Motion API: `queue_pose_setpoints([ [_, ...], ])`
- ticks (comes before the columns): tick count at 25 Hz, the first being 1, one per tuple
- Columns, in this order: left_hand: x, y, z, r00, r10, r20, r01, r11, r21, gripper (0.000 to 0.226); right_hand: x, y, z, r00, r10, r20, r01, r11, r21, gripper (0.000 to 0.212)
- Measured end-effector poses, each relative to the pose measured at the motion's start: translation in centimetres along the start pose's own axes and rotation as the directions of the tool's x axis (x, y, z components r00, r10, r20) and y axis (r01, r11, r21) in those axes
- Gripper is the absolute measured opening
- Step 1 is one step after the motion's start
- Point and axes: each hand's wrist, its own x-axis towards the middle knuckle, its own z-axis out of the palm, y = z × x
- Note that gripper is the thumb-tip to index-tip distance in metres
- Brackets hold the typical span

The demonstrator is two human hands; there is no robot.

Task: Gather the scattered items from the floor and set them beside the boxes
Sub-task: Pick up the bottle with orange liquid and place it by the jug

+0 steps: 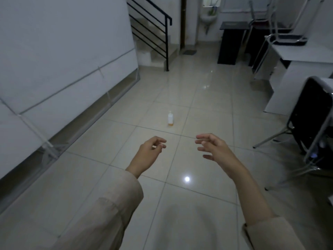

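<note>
The small white bottle (pixel 170 119) stands upright on the floor (pixel 207 109) ahead of us, well apart from both hands. Our left hand (pixel 147 156) lies slightly nearer its line than our right hand (pixel 214 150); both are empty, fingers loosely spread.

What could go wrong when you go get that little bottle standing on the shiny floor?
The small bottle stands upright and looks narrow, so a clumsy reach from either empty hand, left hand or right hand, could tip it over, and it might roll or leak. The tiled floor looks glossy, so hurrying could mean a slip. The black chair at the right has legs sticking out that a foot might catch.
</note>
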Motion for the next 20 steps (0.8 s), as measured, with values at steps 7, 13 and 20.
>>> queue_pose_setpoints([
  [7, 14.0, -1.1, 0.4, 0.999, -0.034, -0.032, 0.033, 0.999, -0.041, 0.018, 15.2, -0.7, -3.6, 1.000, 0.001, -0.031, -0.002, 1.000, -0.009, 0.023],
  [13, 28.6, 2.5, 3.6, 0.988, -0.060, -0.144, 0.040, 0.990, -0.138, 0.021, 30.3, -3.6, -12.2, 1.000, -0.016, -0.015, 0.015, 0.997, -0.075, 0.023],
  [20, 39.2, 1.9, 4.9, 0.968, -0.161, -0.190, 0.133, 0.979, -0.152, 0.022, 42.0, -2.0, -15.9, 0.999, 0.038, -0.001, -0.038, 0.999, -0.031, 0.023],
])
